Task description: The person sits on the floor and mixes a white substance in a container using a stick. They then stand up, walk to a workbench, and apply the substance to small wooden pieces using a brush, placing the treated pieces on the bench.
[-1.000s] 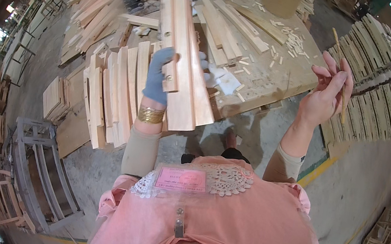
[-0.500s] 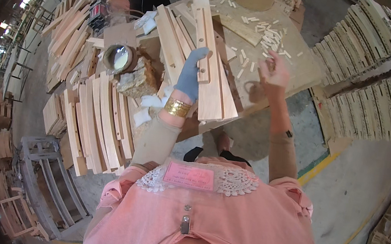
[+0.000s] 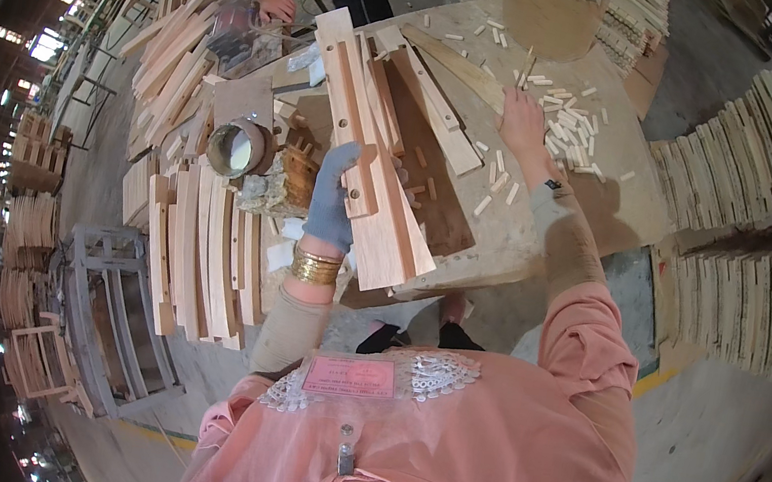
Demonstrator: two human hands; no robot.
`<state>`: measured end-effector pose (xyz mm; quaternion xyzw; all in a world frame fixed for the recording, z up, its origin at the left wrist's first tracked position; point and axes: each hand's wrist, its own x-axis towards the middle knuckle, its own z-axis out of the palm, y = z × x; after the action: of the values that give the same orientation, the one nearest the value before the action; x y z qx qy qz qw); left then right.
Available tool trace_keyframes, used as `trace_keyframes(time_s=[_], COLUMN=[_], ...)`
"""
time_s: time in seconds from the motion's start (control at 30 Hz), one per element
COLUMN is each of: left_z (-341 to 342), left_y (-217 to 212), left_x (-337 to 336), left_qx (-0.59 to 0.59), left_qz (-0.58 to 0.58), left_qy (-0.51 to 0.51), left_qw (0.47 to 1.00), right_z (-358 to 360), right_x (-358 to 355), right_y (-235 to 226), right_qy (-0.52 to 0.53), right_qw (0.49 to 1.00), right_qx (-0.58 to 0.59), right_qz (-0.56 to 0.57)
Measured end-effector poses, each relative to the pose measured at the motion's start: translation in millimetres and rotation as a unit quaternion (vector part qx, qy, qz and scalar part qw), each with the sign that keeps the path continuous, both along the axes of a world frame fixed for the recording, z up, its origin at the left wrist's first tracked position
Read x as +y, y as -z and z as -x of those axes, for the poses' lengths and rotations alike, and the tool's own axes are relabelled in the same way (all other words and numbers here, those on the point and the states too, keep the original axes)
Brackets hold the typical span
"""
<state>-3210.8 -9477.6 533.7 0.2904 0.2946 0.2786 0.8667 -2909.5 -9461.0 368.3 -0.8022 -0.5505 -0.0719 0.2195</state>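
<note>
My left hand, in a blue-grey glove, is closed round a long pale wooden piece with a notched block and dark holes along its side. The piece tilts over the near edge of the worktable. My bare right hand reaches across the table, fingers drawn together, and a thin brownish stick stands up from the fingertips. Just right of that hand lies a loose heap of short wooden dowels. Another pale slat with holes rests on the table between my hands.
A round bucket stands at the table's far side. Left are a pot of whitish liquid and curved slats. Stacked wooden parts rise at the right. Across the table, a co-worker's hand rests near the clutter.
My right hand has moved farther across the table, from open above the dowels to closed with a thin stick. The wooden piece in my left hand has shifted left and nearer.
</note>
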Motion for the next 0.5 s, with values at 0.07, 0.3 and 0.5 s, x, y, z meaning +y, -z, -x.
trace_keyframes(time_s=[0.07, 0.3, 0.5], left_z=[-5.9, -63.5, -151.9], left_y=[12.4, 44.3, 35.9], left_x=[8.9, 31.2, 42.9], left_qx=[-0.018, 0.017, 0.008], left_qz=[0.043, 0.009, -0.003], left_qy=[-0.014, -0.008, 0.025], left_qw=[0.999, 1.0, 1.0], right_z=[1.1, -12.4, -26.6], right_x=[-5.5, -83.8, -154.5], right_y=[-9.3, -24.0, -11.5], right_qy=[-0.022, 0.024, 0.047], right_qw=[0.999, 0.99, 0.988], right_qx=[0.023, 0.078, -0.004], right_qz=[-0.009, -0.119, -0.145])
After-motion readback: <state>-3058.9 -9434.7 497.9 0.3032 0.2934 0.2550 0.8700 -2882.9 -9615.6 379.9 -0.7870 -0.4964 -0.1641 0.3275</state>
